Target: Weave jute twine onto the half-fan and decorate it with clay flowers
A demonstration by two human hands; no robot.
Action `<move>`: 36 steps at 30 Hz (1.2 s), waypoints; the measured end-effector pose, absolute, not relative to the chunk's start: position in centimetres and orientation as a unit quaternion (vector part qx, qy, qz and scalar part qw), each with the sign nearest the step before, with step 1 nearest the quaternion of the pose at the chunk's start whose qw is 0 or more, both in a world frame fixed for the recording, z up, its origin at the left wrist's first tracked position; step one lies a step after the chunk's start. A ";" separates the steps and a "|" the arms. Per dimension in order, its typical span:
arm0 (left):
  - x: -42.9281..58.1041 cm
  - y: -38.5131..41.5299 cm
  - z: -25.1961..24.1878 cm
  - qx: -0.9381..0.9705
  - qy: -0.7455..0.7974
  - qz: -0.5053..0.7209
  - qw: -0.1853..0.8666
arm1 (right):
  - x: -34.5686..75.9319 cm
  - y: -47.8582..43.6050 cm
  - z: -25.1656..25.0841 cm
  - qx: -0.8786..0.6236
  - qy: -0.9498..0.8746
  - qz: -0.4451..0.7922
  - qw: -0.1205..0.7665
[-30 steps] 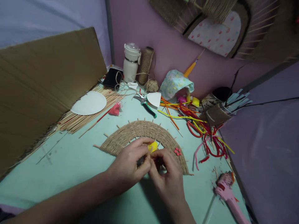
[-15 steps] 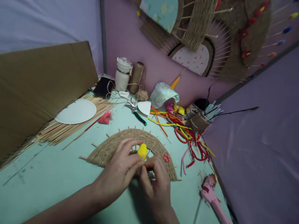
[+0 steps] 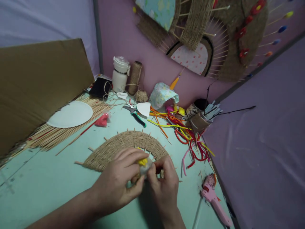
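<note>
My left hand [image 3: 121, 178] is closed around a small clear bag with yellow material [image 3: 143, 162] in it. The fingertips of my right hand [image 3: 164, 181] pinch the bag's right side. Both hands are held over a woven twine fan shape [image 3: 111, 149] with short stick ends along its outer rim. Part of its right side and its inner edge are hidden by my hands.
A pink glue gun [image 3: 215, 202] lies at the right. Green-handled pruners [image 3: 138, 119], a white cut piece [image 3: 143, 109], colourful pipe cleaners [image 3: 164, 125] and a red bag [image 3: 102, 120] lie behind the fan. Bamboo sticks [image 3: 52, 136] and a white oval [image 3: 71, 114] are at the left.
The yellow material now sits lower and is partly covered by my left fingers, with the clear bag showing. My right hand now covers the red flower on the fan. The whole view has shifted slightly.
</note>
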State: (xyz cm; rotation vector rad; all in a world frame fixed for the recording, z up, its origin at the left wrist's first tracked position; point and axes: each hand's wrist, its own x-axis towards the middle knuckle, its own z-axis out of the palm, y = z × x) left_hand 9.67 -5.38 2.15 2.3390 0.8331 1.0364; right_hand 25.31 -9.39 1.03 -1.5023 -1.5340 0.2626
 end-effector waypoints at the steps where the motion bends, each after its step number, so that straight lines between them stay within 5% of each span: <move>1: 9.6 -5.4 2.1 0.842 0.301 0.380 0.236 | 25.4 -9.3 1.2 -0.608 -0.624 0.121 0.476; 13: 9.4 -4.8 0.6 0.867 0.299 0.333 0.219 | 24.8 -9.5 2.3 -0.579 -0.608 0.245 0.485; 24: 9.1 -4.5 1.5 0.816 0.346 0.325 0.329 | 26.0 -9.8 3.0 -0.577 -0.518 0.325 0.542; 36: 9.2 -4.4 0.2 0.838 0.354 0.330 0.254 | 26.5 -9.7 2.5 -0.553 -0.683 0.157 0.451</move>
